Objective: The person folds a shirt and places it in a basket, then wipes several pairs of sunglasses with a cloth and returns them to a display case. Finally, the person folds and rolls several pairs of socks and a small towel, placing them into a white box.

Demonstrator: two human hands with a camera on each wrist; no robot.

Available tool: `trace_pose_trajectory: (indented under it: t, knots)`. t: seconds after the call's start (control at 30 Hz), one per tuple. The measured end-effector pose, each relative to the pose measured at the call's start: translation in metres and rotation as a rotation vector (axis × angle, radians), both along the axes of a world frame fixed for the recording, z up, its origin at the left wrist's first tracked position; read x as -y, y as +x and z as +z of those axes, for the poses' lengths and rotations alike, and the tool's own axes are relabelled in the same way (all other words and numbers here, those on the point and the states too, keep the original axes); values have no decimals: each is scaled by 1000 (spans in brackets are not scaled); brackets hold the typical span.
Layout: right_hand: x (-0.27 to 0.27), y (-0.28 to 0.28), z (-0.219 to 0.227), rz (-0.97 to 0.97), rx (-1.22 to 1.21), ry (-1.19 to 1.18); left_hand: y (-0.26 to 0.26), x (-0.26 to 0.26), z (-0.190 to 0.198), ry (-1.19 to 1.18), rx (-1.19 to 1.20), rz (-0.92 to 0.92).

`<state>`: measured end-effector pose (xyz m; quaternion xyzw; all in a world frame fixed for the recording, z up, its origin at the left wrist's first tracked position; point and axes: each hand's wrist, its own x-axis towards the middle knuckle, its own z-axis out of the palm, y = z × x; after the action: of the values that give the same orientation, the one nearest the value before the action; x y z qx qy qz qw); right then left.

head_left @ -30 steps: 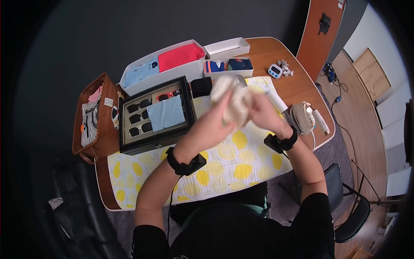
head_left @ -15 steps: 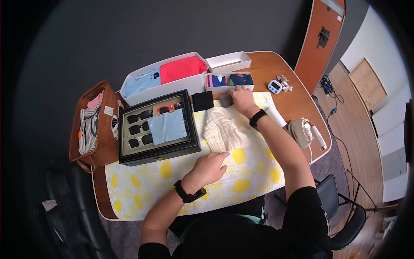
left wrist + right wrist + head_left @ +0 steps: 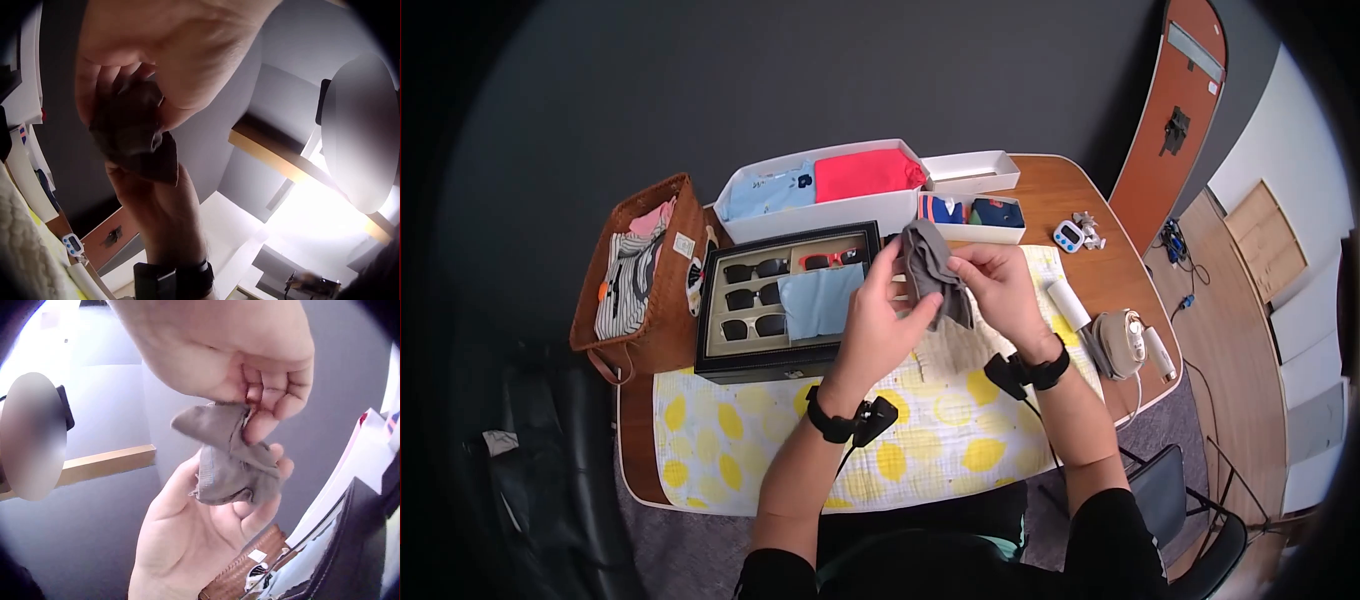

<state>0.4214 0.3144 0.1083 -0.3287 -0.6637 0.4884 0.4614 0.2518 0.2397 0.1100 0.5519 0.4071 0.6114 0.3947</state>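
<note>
A bunched grey sock (image 3: 930, 265) is up over the table between both hands. The left hand (image 3: 882, 318) holds it from the left, thumb in front and fingers behind. From the other side the right hand (image 3: 1003, 292) pinches its edge between thumb and fingers. In the right wrist view a flap of the sock (image 3: 234, 481) sticks out, with loose threads along one end. Below the hands a crinkled cream cloth (image 3: 956, 352) lies on the yellow-patterned white cloth (image 3: 840, 456), partly covered by the hands in the head view.
Left of the hands stands a black display case (image 3: 802, 372) with several sunglasses and a light blue cloth (image 3: 822, 302). A wicker basket (image 3: 662, 335) with clothes sits further left. White boxes (image 3: 825, 220) line the back; a timer (image 3: 1068, 236), white roll (image 3: 1068, 305) and beige corded device (image 3: 1115, 345) are right.
The cream cloth was in both hands, then laid down. The right hand reached the grey sock near the small box and lifted it; the left hand came up and holds it too.
</note>
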Motion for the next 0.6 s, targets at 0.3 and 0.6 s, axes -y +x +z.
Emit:
trace_pose_trajectory:
  t: [0.3,0.6]
  knots:
    - [-16,-23,-11,-18,-146,-87,-48,-15,-9,-153,388,-234]
    - [-35,-30,-29,-62,-280,-198,-57,-26,-38,-266,794,-252]
